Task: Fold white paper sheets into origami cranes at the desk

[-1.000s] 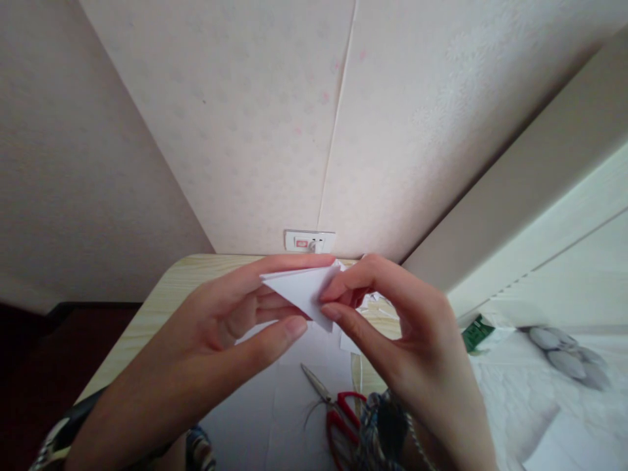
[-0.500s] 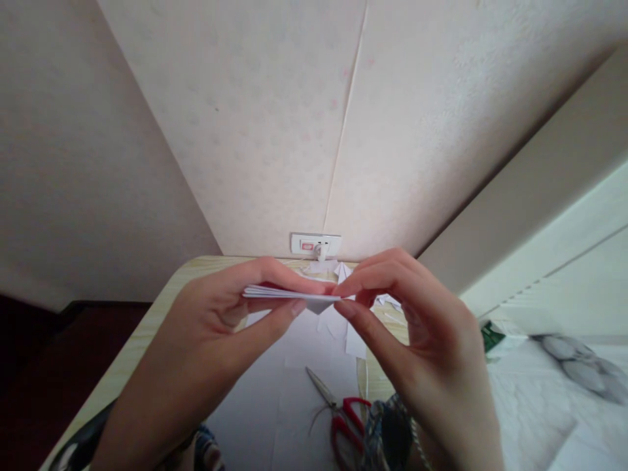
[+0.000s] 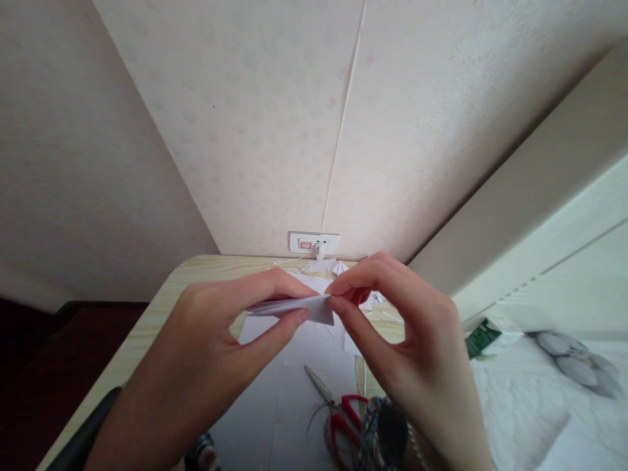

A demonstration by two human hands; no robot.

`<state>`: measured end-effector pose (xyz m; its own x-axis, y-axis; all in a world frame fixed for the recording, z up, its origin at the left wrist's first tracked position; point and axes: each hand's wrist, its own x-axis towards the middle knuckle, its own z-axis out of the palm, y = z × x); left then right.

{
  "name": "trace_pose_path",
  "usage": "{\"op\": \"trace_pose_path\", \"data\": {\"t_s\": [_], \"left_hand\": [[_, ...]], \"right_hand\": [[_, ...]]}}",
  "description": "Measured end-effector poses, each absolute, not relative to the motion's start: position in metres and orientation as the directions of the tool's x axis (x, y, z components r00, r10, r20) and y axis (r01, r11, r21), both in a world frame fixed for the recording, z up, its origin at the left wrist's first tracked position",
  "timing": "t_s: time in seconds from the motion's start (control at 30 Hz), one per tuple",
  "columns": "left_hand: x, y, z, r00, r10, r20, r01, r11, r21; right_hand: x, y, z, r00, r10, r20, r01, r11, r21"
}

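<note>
A small folded white paper (image 3: 318,309) with several layers is held up above the table. My left hand (image 3: 245,314) grips its left part between thumb and fingers, the thumb lying across the near face. At the paper's right end, the thumb and index fingertip of my right hand (image 3: 397,314) pinch the upper edge or corner. Part of the paper is hidden behind my left thumb and fingers. Below, red-handled scissors (image 3: 336,409) lie on white paper sheets (image 3: 260,392), blades pointing away from me.
The pale wooden table (image 3: 169,294) reaches the papered wall, where a socket (image 3: 314,244) has a white plug in it. Paper scraps (image 3: 321,265) and a small folded paper (image 3: 340,267) lie at the far edge. Right of the table are a green packet (image 3: 483,338) and white bedding (image 3: 520,405).
The folded paper has tilted, so more of its near face shows and its layered edge shows less. Both hands still hold it and have shifted slightly.
</note>
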<state>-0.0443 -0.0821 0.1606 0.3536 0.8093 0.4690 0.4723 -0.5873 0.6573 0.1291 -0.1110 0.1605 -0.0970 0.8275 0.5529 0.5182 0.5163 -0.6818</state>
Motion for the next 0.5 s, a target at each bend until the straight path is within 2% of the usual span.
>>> {"op": "trace_pose_path", "data": {"t_s": [0.07,0.2,0.37,0.5], "left_hand": [[-0.045,-0.0815,0.1591,0.344,0.816,0.464,0.477,-0.578,0.663],[-0.046,-0.0833,0.1558,0.234,0.88,0.412,0.433,-0.474,0.767],[-0.0418,-0.088,0.1553,0.039,0.933,0.358,0.276,-0.354,0.894],[-0.039,-0.0876,0.1578,0.016,0.944,0.329,0.246,-0.323,0.914]], "right_hand": [[0.1294,-0.1107,0.16,-0.107,0.83,0.548,0.504,0.52,-0.69],[0.1321,-0.1124,0.1594,-0.069,0.831,0.552,0.486,0.512,-0.709],[0.1335,-0.1126,0.1597,-0.103,0.851,0.515,0.459,0.5,-0.735],[0.1327,-0.1116,0.1605,-0.11,0.858,0.502,0.46,0.491,-0.74]]}}
